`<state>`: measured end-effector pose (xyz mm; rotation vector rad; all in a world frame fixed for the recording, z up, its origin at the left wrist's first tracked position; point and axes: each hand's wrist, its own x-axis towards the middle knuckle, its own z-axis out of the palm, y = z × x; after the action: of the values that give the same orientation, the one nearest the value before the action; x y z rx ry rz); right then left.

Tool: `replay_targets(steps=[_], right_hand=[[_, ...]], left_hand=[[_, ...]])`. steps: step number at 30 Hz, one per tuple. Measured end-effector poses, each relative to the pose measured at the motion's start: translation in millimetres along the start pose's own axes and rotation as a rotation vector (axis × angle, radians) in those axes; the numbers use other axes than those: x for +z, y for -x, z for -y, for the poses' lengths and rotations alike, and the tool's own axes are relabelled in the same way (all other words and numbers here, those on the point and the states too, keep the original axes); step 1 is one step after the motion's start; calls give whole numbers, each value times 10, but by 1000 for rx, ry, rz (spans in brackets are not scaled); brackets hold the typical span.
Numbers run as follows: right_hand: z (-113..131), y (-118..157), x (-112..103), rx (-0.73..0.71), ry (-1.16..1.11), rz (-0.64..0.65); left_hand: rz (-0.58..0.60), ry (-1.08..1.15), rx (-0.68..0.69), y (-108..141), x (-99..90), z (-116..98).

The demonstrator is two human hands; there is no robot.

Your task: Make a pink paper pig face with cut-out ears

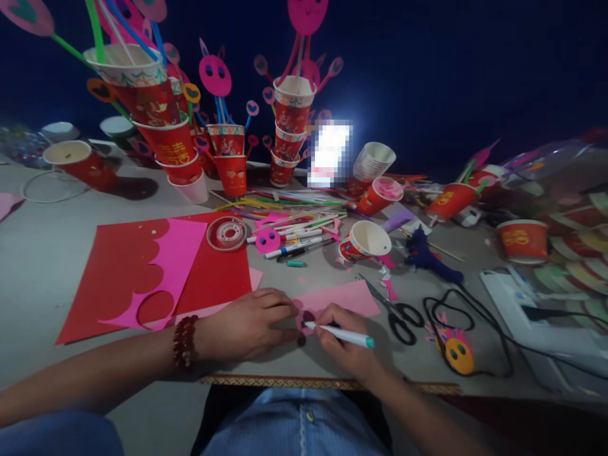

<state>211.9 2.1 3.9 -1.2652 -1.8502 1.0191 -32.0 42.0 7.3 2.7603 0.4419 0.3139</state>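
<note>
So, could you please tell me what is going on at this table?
The person's right hand holds a white marker, its tip down at a small piece between the hands; the marks are too blurred to read. The left hand rests beside it, fingers towards that piece. Scissors lie by a pink paper strip, and decorated red cups stand farther back.

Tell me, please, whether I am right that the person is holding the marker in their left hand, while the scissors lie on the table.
Not quite: the head view shows the marker in the right hand, not the left hand. The scissors do lie on the table.
</note>
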Motion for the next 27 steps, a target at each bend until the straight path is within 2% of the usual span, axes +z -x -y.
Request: replay_targets(steps=[11,20,27], right_hand=[[-4,-9,-4,-11,23,12],[-9,-2,-2,-36,29,12],[27,-13,-17,-46,25,29]], left_hand=[[-45,3,8,-10,-2,0],[20,-6,-9,-12,-3,-4],[-15,12,3,-9,-2,-4]])
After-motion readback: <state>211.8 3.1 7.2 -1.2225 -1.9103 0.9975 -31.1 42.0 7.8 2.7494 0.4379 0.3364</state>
